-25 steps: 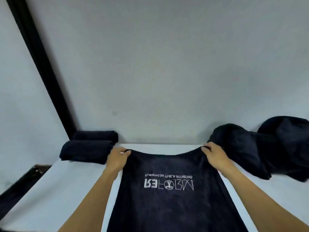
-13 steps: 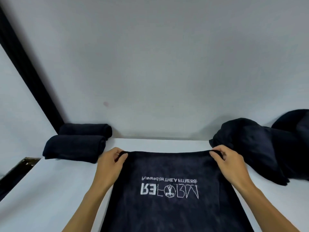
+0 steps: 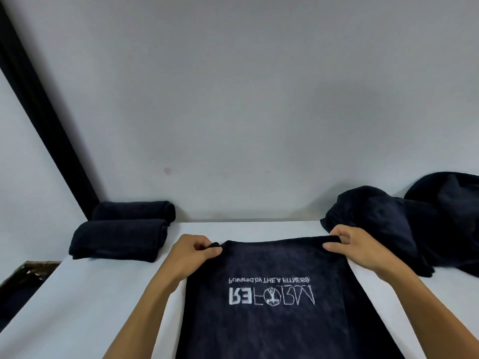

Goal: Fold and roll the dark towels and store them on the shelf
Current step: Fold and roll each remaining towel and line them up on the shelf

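A dark towel (image 3: pixel 269 330) with white upside-down lettering lies spread on the white shelf surface (image 3: pixel 90 301), running off the bottom of the view. My left hand (image 3: pixel 191 255) pinches its far left corner. My right hand (image 3: pixel 355 247) pinches its far right corner. Two rolled dark towels (image 3: pixel 121 237) lie side by side at the back left, one behind the other. A heap of loose dark towels (image 3: pixel 404 224) sits at the back right, close beside my right hand.
A pale wall (image 3: pixel 246 112) rises right behind the surface. A black upright post (image 3: pixel 44 117) slants along the left. Beyond the surface's left edge lies a dark, lower area (image 3: pixel 23 275).
Both hands have drawn the towel's far edge a little toward me, and the edge now lies straighter. The camera has shifted, so the rolls sit lower left.
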`<state>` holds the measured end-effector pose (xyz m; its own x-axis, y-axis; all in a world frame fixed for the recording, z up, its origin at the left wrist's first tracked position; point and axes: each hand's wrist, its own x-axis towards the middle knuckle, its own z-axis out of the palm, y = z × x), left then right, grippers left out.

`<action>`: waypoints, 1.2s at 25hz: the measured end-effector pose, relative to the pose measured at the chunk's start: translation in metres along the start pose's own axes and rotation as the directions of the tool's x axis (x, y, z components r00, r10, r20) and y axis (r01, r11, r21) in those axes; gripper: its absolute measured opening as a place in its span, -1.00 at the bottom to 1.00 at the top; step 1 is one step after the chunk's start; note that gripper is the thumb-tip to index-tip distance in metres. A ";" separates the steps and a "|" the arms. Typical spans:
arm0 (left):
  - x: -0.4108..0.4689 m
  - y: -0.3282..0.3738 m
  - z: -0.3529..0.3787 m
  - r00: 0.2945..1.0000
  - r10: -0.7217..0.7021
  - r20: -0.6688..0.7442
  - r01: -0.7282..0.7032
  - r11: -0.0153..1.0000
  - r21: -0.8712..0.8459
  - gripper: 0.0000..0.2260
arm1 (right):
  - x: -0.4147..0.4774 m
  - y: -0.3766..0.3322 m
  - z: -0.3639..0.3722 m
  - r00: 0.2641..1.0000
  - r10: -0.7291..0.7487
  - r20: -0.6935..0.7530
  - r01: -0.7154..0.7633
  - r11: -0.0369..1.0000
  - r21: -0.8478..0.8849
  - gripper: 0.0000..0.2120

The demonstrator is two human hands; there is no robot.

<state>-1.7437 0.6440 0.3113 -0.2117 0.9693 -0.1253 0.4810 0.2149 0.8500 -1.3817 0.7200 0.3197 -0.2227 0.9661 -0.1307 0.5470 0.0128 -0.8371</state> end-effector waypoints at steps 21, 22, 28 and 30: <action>-0.054 0.113 -0.135 0.961 0.242 -0.131 -0.272 0.762 -0.588 -0.73 | -0.056 -0.148 -0.098 0.891 -0.400 -0.215 0.452 0.730 0.513 -0.62; -0.059 0.124 -0.146 0.946 0.281 -0.162 -0.322 0.754 -0.573 -0.69 | -0.061 -0.159 -0.104 0.872 -0.435 -0.226 0.487 0.714 0.503 -0.64; -0.084 0.164 -0.179 0.871 0.410 -0.271 -0.492 0.720 -0.489 -0.67 | -0.078 -0.198 -0.127 0.775 -0.566 -0.282 0.631 0.671 0.389 -0.59; -0.088 0.170 -0.182 0.859 0.416 -0.299 -0.512 0.691 -0.510 -0.64 | -0.080 -0.203 -0.130 0.764 -0.574 -0.296 0.645 0.662 0.381 -0.52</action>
<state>-1.7980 0.5730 0.5595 -0.2359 0.8860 0.3991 0.0067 -0.4092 0.9124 -1.3699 0.6736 0.5694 -0.2449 0.8069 0.5375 -0.0892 0.5333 -0.8412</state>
